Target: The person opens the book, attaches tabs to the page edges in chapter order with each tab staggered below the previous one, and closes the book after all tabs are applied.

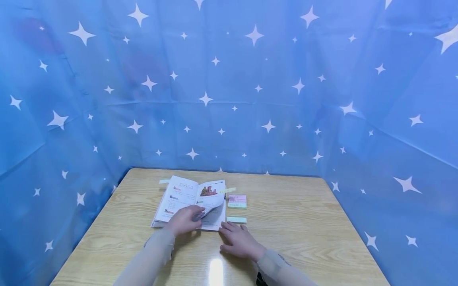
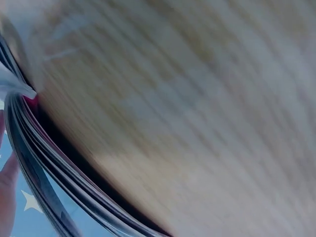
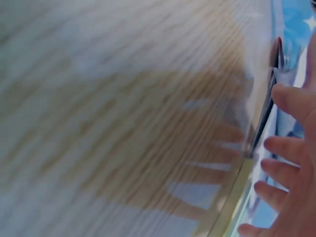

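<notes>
An open book [image 1: 174,204] with printed text and a coloured picture lies left of the middle of the table. My left hand [image 1: 184,220] is at its lower edge and holds the lower corner of a right-hand page [image 1: 213,203], which curls up off the pages under it. The left wrist view shows the book's stacked page edges [image 2: 64,163], with part of the hand at the far left. My right hand [image 1: 241,241] is by the book's lower right corner, fingers spread, gripping nothing. In the right wrist view its separated fingers [image 3: 280,173] show beside the book's edge.
Pink and green sticky notes [image 1: 237,201] lie right of the book, a pale green sticky strip [image 1: 237,219] below them. A pale tab [image 1: 164,181] sticks out at the book's upper left, a yellow tab [image 1: 230,190] at its right. Blue star-patterned cloth [image 1: 229,119] surrounds the wooden table [image 1: 304,222].
</notes>
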Available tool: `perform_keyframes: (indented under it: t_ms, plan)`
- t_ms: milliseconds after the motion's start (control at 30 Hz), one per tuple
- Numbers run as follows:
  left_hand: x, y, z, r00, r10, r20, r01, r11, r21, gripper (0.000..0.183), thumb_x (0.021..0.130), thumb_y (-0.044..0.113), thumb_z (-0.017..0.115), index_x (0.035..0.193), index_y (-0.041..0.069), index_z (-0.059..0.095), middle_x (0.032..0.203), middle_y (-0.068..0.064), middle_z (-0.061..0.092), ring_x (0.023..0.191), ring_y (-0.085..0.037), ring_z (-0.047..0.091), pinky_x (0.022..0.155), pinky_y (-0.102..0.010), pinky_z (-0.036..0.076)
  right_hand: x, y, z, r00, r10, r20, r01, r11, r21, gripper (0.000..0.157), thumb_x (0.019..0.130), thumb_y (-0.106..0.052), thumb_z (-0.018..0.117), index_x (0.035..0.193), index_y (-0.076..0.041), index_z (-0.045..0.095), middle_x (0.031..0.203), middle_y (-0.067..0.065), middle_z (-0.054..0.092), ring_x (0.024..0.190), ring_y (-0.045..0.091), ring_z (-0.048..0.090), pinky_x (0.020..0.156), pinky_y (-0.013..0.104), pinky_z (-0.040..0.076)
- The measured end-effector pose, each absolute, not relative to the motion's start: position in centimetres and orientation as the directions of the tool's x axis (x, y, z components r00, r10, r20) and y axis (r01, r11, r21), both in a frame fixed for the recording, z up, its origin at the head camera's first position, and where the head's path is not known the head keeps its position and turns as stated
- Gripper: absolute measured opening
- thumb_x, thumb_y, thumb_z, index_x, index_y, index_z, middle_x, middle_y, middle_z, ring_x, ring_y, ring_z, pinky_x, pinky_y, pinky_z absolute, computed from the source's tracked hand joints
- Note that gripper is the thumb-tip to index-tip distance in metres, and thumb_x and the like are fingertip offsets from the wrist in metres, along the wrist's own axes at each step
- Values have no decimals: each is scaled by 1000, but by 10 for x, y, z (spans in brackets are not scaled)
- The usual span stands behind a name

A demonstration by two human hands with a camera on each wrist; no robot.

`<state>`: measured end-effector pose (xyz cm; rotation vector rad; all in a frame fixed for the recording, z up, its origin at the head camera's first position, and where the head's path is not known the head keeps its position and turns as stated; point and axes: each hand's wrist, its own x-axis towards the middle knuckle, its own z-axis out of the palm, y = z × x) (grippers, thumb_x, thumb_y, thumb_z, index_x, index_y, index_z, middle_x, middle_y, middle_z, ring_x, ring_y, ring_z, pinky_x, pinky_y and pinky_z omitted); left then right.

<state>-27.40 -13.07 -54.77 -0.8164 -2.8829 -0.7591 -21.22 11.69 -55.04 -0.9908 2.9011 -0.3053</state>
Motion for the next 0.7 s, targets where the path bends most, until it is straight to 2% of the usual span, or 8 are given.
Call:
perform_keyframes:
  t_ms: [133,233,367,533,700]
  plan:
    - [-273,-128,-547,-859,438,265,512,734,446,29,75,27,66,102,16,64,104,2,61,95,-16,56,85,-33,44,-215,114,-554,-803,-595,-31,-579,792,-193,61,80,-51,53,129,-17,45,139,4,34,125,27,31,93,61,25]
    - [-275,-126,-546,-857,416,305,513,742,431,10,74,25,67,81,20,63,86,9,60,76,-9,56,70,-27,47,-217,114,-557,-811,-582,-55,-564,804,-189,61,79,-53,53,129,-18,45,138,2,35,125,26,31,94,61,24]
    - [-276,-125,-545,-862,394,319,502,754,423,14,75,22,67,68,25,56,72,15,53,63,-4,49,59,-23,44,-220,113,-558,-809,-583,-77,-561,804,-196,62,78,-53,53,129,-18,46,138,2,35,125,26,30,94,61,24]
    - [-274,-124,-544,-871,386,303,488,752,444,6,74,24,68,78,22,64,78,13,57,69,-6,54,64,-25,46,-222,111,-552,-797,-599,-73,-577,792,-200,60,79,-52,53,127,-17,48,135,4,39,124,26,33,94,61,24]
    - [-272,-125,-546,-881,372,293,471,751,462,30,73,31,69,101,21,65,94,11,60,82,-9,57,73,-27,47,-225,107,-547,-782,-622,-34,-606,773,-189,53,80,-49,54,123,-17,52,132,6,43,120,24,39,94,56,28]
